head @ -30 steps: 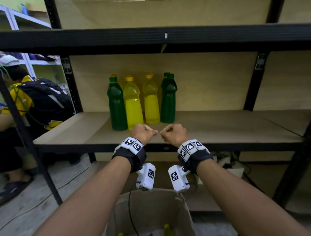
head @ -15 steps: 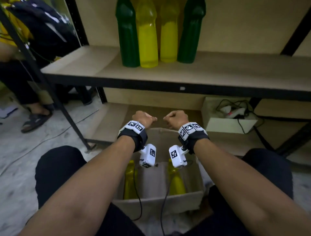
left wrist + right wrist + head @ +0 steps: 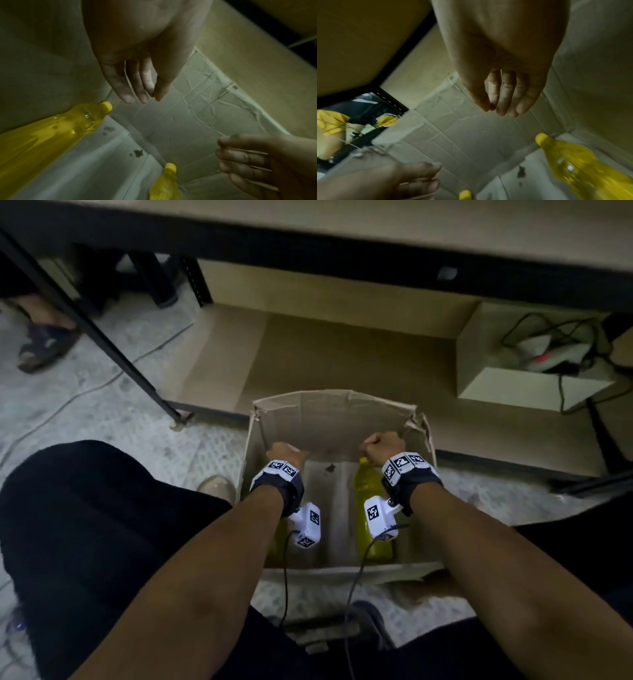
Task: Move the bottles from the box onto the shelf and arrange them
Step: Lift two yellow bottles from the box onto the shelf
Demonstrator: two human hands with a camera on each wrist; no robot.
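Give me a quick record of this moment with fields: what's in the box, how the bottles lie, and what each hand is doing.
box: open cardboard, on the floor below the shelf
contents: two yellow bottles, left bottle and right bottle
bottle pose: lying on the box floor, caps toward the far wall
left hand: inside the box, above the left bottle, fingers loosely curled, holding nothing
right hand: inside the box, above the right bottle, holding nothing

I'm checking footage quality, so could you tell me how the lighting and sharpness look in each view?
Head view: dim, the shelf edge smeared. Left wrist view: murky, a highlight on the near bottle. Right wrist view: dim, the yellow bottle streaked by motion blur.
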